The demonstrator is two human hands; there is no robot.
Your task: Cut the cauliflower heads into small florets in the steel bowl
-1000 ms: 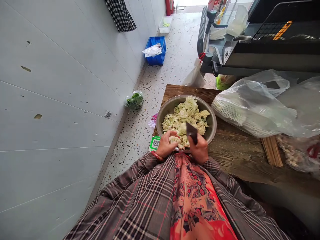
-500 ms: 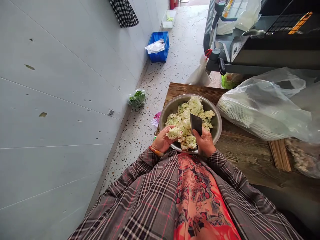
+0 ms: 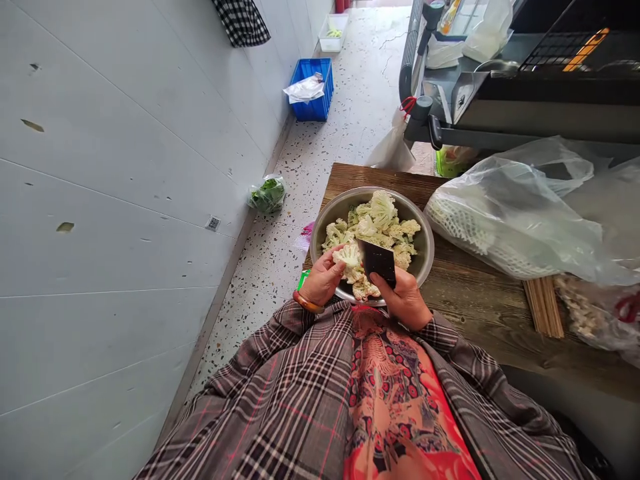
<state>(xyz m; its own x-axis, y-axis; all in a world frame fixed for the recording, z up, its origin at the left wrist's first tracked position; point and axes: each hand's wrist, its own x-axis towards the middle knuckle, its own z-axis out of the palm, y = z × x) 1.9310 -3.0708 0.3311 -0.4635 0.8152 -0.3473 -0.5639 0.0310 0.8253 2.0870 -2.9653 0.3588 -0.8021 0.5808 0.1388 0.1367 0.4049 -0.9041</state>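
Observation:
A wide metal bowl point(image 3: 427, 257) full of cauliflower pieces point(image 3: 384, 210) stands right in front of me. My left hand point(image 3: 323, 280), an amber-coloured bangle at its wrist, pinches a cauliflower floret point(image 3: 349, 255) over the near left part of the bowl. Over the near right part, my right hand point(image 3: 404, 297) is closed around a cleaver point(image 3: 379, 260) with a dark, broad blade. The blade tilts left, its edge close beside the held floret. Whether the edge touches the floret I cannot tell. The cleaver's handle is hidden inside my right hand.
The bowl rests on a wooden table point(image 3: 460, 300). To its right lie a large clear plastic bag point(image 3: 520, 213) and a bundle of wooden sticks point(image 3: 544, 307). Bagged greens point(image 3: 269, 195) and a blue crate point(image 3: 313, 107) are on the floor along the wall. A grey cart point(image 3: 450, 137) stands behind.
The cleaver has swung left and tilted toward the floret. My left hand has turned the floret, so its cut stem side shows. The whole view has shifted slightly.

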